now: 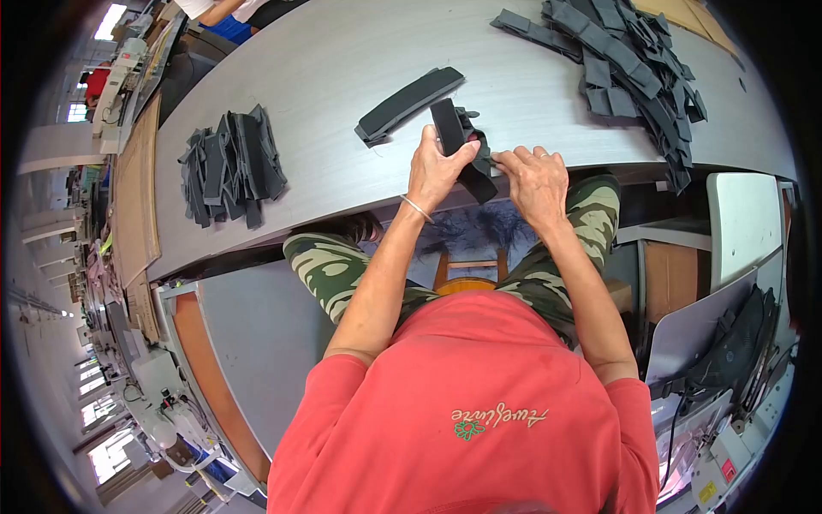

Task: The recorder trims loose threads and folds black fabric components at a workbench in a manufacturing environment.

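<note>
My left hand (437,170) is closed around a dark grey fabric strip (448,124), held just over the table's near edge. The strip is folded, with one flat length standing up and another end hanging below the thumb. At its right side my right hand (538,182) has thumb and forefinger pinched together close to the fabric. What these fingertips grip is too small to make out. Just beyond my left hand a flat bundle of dark grey strips (411,104) lies slantwise on the table.
On the grey table (325,77), a stack of dark strips (231,163) lies left and a larger heap (634,64) lies far right, overhanging the near edge. A white panel (743,227) stands at the right. Another person's arm (218,12) shows at the far left.
</note>
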A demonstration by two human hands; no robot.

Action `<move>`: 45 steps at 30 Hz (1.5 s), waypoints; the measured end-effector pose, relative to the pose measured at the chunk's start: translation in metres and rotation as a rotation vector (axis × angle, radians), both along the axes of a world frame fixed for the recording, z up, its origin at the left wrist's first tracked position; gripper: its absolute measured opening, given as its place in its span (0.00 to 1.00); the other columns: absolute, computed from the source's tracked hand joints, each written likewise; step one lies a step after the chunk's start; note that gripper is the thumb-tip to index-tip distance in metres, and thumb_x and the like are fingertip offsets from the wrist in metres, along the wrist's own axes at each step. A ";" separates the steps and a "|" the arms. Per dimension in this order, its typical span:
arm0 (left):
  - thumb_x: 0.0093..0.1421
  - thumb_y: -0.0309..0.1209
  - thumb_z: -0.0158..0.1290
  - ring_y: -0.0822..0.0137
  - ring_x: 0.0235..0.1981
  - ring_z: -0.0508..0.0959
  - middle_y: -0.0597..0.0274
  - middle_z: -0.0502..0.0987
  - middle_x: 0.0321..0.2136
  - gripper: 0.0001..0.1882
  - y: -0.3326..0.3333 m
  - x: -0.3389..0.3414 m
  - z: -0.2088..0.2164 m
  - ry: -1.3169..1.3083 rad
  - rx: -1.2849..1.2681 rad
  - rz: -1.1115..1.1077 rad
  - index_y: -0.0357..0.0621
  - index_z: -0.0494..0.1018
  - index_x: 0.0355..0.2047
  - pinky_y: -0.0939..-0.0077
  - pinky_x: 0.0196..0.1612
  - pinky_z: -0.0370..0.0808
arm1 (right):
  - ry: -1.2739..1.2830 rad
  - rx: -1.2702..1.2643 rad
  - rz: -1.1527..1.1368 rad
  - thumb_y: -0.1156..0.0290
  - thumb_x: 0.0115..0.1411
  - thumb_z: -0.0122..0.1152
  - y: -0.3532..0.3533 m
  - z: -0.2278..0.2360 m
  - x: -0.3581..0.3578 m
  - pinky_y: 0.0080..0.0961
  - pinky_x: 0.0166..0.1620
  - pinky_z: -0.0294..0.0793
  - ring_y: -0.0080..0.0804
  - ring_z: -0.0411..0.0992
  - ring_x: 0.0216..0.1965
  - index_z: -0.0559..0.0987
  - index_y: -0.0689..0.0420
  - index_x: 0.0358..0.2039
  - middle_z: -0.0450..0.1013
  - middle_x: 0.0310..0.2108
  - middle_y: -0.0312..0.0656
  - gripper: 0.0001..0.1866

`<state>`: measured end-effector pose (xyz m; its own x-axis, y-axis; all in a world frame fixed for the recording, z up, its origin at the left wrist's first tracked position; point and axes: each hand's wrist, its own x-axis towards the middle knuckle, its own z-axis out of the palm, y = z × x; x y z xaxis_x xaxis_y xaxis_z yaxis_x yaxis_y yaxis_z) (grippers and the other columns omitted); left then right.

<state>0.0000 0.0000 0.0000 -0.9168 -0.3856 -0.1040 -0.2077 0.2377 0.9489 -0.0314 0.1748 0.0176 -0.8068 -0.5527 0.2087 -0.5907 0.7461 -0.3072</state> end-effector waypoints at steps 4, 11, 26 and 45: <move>0.50 0.43 0.62 0.74 0.23 0.69 0.64 0.70 0.22 0.24 -0.002 -0.001 -0.013 0.057 0.086 0.001 0.36 0.65 0.32 0.78 0.25 0.69 | -0.057 -0.220 -0.059 0.69 0.55 0.59 0.000 -0.018 -0.001 0.32 0.36 0.67 0.36 0.72 0.31 0.82 0.47 0.34 0.76 0.28 0.35 0.06; 0.50 0.43 0.62 0.77 0.22 0.65 0.67 0.66 0.21 0.23 -0.005 -0.004 -0.025 0.127 0.162 0.004 0.38 0.65 0.31 0.78 0.22 0.65 | -0.032 -0.359 -0.069 0.68 0.54 0.60 0.001 -0.020 -0.002 0.32 0.33 0.66 0.36 0.71 0.28 0.82 0.48 0.31 0.75 0.25 0.35 0.05; 0.51 0.42 0.62 0.77 0.22 0.65 0.67 0.67 0.22 0.22 -0.003 0.000 -0.011 0.071 0.101 0.000 0.38 0.65 0.31 0.79 0.23 0.65 | 0.154 -0.128 0.102 0.67 0.53 0.60 0.004 -0.010 -0.011 0.30 0.33 0.63 0.33 0.69 0.29 0.81 0.48 0.31 0.72 0.24 0.33 0.05; 0.55 0.28 0.53 0.81 0.26 0.64 0.69 0.67 0.26 0.13 -0.009 0.009 -0.013 0.103 0.238 -0.052 0.35 0.63 0.36 0.83 0.28 0.67 | 0.120 -0.091 0.217 0.73 0.52 0.58 -0.017 0.001 -0.017 0.30 0.35 0.63 0.33 0.69 0.30 0.81 0.49 0.32 0.72 0.26 0.33 0.07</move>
<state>0.0088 -0.0093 -0.0133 -0.9451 -0.3138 -0.0913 -0.1004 0.0131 0.9949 -0.0488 0.1582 0.0187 -0.6378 -0.6847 0.3527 -0.7702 0.5705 -0.2852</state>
